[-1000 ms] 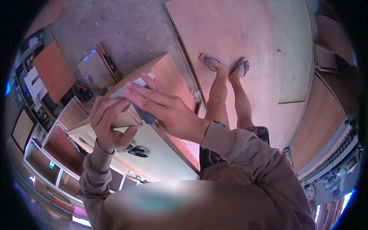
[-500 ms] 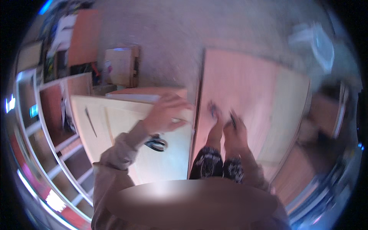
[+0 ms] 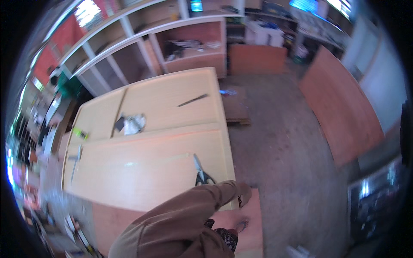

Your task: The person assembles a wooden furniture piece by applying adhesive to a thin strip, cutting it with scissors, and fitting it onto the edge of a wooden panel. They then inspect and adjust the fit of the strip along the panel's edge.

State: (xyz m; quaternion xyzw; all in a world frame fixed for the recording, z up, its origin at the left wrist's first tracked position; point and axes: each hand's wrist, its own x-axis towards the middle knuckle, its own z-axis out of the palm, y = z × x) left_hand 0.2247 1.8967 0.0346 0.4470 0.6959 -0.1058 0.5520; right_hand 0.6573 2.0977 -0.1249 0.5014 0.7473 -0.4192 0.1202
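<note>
My left hand (image 3: 244,195) is by the right edge of a large pale wooden panel (image 3: 163,161), at its near corner. Motion blur and the angle hide its fingers, so what it holds, if anything, does not show. Across the near side of the panel reaches my brown-sleeved left arm. Just beyond the sleeve lie dark-handled scissors (image 3: 198,167), blades pointing away. Farther off on the panel are a thin dark strip-like tool (image 3: 192,100), a crumpled silvery wrapping (image 3: 134,124), a yellow-green item (image 3: 80,133) and a grey T-shaped tool (image 3: 76,162). My right hand is out of sight.
Open white-framed shelving (image 3: 189,28) stands behind the panel. A reddish board (image 3: 344,112) leans at the right, with a dark glossy panel (image 3: 374,206) below it. Someone in green (image 3: 68,86) is at far left. A flat reddish sheet (image 3: 254,219) lies under my feet.
My view has swung left, bringing the whole pale panel and the shelving into sight. My left hand, earlier raised over the panel, is now at its edge. My right hand has left the picture.
</note>
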